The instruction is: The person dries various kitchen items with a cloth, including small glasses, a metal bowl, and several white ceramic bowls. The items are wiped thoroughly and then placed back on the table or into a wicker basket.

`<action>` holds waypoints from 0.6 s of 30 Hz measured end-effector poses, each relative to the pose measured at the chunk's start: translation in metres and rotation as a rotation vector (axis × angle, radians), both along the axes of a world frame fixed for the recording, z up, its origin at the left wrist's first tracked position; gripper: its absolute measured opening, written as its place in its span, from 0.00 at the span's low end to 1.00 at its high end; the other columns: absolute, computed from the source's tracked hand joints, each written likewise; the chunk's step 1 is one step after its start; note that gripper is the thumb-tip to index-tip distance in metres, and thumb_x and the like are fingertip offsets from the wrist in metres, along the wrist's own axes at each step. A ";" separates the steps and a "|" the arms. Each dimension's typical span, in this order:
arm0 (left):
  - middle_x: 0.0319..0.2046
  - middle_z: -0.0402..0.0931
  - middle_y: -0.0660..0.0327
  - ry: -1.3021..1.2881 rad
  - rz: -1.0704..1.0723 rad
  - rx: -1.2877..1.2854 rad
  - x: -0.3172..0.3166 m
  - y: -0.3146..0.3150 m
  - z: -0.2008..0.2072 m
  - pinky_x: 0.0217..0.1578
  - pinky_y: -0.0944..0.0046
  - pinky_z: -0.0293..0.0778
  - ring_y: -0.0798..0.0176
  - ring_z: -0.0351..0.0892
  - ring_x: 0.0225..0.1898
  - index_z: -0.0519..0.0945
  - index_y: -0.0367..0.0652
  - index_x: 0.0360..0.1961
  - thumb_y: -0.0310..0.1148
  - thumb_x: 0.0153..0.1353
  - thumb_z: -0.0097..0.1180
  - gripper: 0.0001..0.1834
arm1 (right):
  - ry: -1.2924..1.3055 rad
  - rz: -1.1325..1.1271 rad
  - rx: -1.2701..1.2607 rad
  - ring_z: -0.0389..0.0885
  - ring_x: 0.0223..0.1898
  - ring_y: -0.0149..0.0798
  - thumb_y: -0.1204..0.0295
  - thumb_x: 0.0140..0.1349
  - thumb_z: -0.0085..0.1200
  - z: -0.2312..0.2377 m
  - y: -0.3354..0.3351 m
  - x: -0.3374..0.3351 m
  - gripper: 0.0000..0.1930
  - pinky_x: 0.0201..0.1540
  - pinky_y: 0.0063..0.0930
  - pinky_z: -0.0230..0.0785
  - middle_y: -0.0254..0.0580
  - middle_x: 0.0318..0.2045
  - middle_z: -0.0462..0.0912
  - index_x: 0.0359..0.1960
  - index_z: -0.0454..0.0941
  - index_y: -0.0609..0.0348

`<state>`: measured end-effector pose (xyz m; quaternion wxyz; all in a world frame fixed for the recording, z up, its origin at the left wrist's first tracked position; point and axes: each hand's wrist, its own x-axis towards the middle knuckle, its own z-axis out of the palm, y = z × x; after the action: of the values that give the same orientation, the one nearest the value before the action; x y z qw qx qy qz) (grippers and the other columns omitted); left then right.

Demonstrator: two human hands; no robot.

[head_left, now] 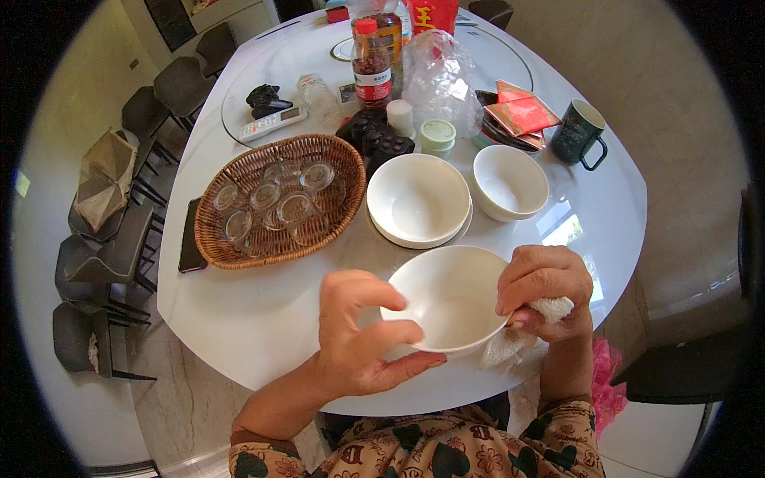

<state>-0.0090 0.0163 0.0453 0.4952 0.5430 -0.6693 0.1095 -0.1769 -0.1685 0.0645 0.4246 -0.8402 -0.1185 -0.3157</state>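
A white bowl [446, 299] is tilted toward me at the near side of the table. My right hand [550, 287] pinches its right rim, with a crumpled white cloth [510, 346] bunched in the same palm and hanging below. Curved and spread apart, the fingers of my left hand [362, 331] are at the bowl's left rim; whether they touch it is hard to tell. Just beyond stand stacked white bowls [418, 199], and a smaller white bowl [510, 182] sits to their right.
A wicker basket [279, 259] of upturned glasses stands left, beside a dark phone [191, 239]. Farther back are a game controller [386, 143], a red-capped jar [372, 72], a clear plastic bag [438, 80] and red packets [522, 111]. A dark mug [578, 131] stands right.
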 end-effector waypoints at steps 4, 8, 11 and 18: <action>0.27 0.74 0.63 0.207 -0.283 0.186 -0.001 -0.001 -0.016 0.30 0.61 0.66 0.57 0.72 0.30 0.76 0.44 0.29 0.35 0.52 0.65 0.10 | -0.059 -0.168 0.048 0.77 0.27 0.35 0.66 0.56 0.60 -0.005 0.005 0.006 0.09 0.30 0.26 0.68 0.39 0.25 0.79 0.26 0.80 0.59; 0.24 0.73 0.68 0.882 -0.299 0.475 -0.009 0.000 -0.020 0.28 0.67 0.67 0.69 0.69 0.25 0.76 0.40 0.33 0.36 0.61 0.57 0.10 | -0.333 -0.663 0.506 0.75 0.40 0.33 0.62 0.65 0.49 -0.016 -0.011 -0.008 0.15 0.44 0.28 0.69 0.40 0.38 0.78 0.39 0.76 0.63; 0.29 0.73 0.72 1.281 -0.388 0.588 -0.003 -0.003 -0.031 0.33 0.74 0.66 0.78 0.66 0.31 0.76 0.40 0.39 0.37 0.66 0.52 0.11 | -0.649 -0.985 0.375 0.74 0.43 0.35 0.59 0.66 0.47 -0.024 -0.009 -0.001 0.18 0.46 0.27 0.69 0.41 0.42 0.76 0.46 0.72 0.64; 0.41 0.76 0.66 1.406 -0.412 0.424 -0.004 -0.004 -0.045 0.43 0.73 0.68 0.76 0.71 0.40 0.75 0.40 0.49 0.34 0.65 0.52 0.14 | 0.152 -0.141 -0.527 0.67 0.56 0.48 0.47 0.52 0.58 -0.002 0.048 0.028 0.30 0.60 0.49 0.56 0.44 0.50 0.71 0.51 0.74 0.53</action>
<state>-0.0133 0.0126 0.0006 0.7003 0.4324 -0.2912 -0.4877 -0.1488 -0.1204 0.0622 0.1761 -0.9491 -0.1057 -0.2387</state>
